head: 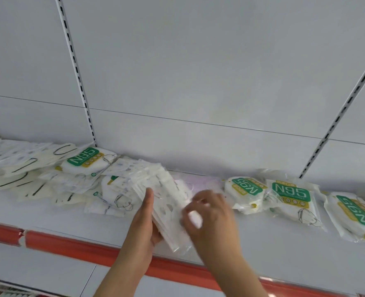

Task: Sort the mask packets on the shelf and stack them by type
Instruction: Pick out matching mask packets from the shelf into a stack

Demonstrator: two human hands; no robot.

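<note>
Head cam only, close above shelf (273, 243), facing fwd/down toward back panel (198, 71).

A fanned stack (166, 202) of white, faintly printed mask packets is held tilted on edge over the shelf (70, 219). Left of the stack, a green-labelled N95 packet (87, 160) lies atop a loose heap of cream packets (23, 168) with black loops. Right of the stack, three more N95 packets (290, 198) are laid flat in a row, overlapping slightly.
</note>
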